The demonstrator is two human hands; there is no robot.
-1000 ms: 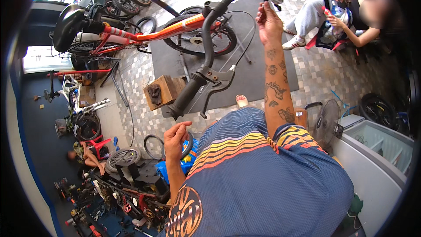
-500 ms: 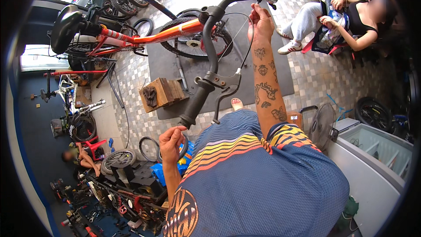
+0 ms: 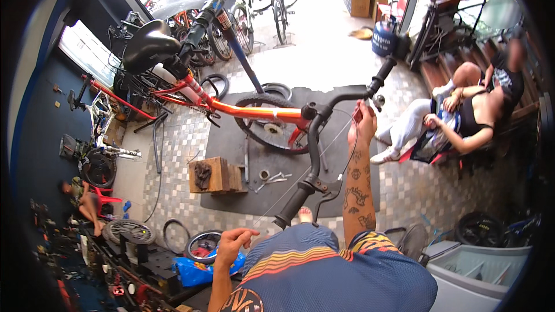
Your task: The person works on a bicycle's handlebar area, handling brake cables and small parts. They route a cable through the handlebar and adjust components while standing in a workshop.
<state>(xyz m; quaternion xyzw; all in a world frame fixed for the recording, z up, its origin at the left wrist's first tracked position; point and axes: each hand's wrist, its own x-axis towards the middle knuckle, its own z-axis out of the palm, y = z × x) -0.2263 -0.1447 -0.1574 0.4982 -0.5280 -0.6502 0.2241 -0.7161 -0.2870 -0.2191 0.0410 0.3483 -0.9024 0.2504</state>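
What the right hand [image 3: 362, 124] has at its fingertips is too small to make out; its fingers bend inward just beside the handlebar [image 3: 314, 150], near the bell [image 3: 378, 101], and whether they grasp anything cannot be told. The left hand [image 3: 231, 247] is curled, thumb and forefinger close together, and a thin wire [image 3: 338, 137] slants down toward them from near the right hand, but its lower end fades against the tiles, so a pinch on it cannot be confirmed. The left forearm is cut off by the lower edge, and the orange frame [image 3: 248, 111] covers part of the front wheel [image 3: 272, 147]. Half a second ago the left fingertips were at the end of the grip [image 3: 293, 205]; now they are apart from it, off to its left. The view has tilted up, so the handlebar appears lower and more parked bicycles show beyond. The handlebar lies between the two hands, above the dark mat [image 3: 225, 203]: black, sharply bent, joined to the orange frame, with a black brake lever [image 3: 328, 199] beside the grip and a black cable [image 3: 347, 163] looping upward from it.
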